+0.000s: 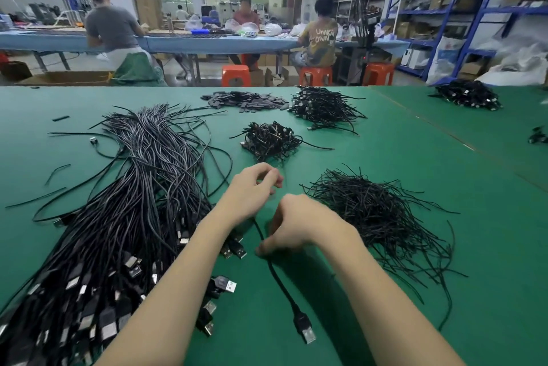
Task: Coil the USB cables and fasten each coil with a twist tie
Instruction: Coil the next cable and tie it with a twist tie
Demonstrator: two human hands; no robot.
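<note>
Two bare hands work at the middle of a green table, both on one black USB cable. The left hand, at about 12 o'clock from the right one and just beside it, has its fingers curled with thumb and fingertips drawn together in a pinch — what sits between them is too blurred to tell, though the cable runs up toward that hand. The right hand is curled knuckles-up, its fingertips pinching the cable against the table surface; from that pinch the cable trails toward 6 o'clock and ends in a USB plug lying flat on the green. At 9 o'clock from the hands lies a big bundle of uncoiled cables, plugs fanned toward the near edge (several metal ends catch the light). At 3 o'clock, close to the right hand, is a loose heap of black twist ties. At 12 o'clock, a little past the left hand, sits a small pile of coiled cables; farther off, toward 1 o'clock, is another tangled black pile, and beside it a scatter of flat dark pieces. Beyond the table edge — at a long blue bench — people sit on orange stools.
</note>
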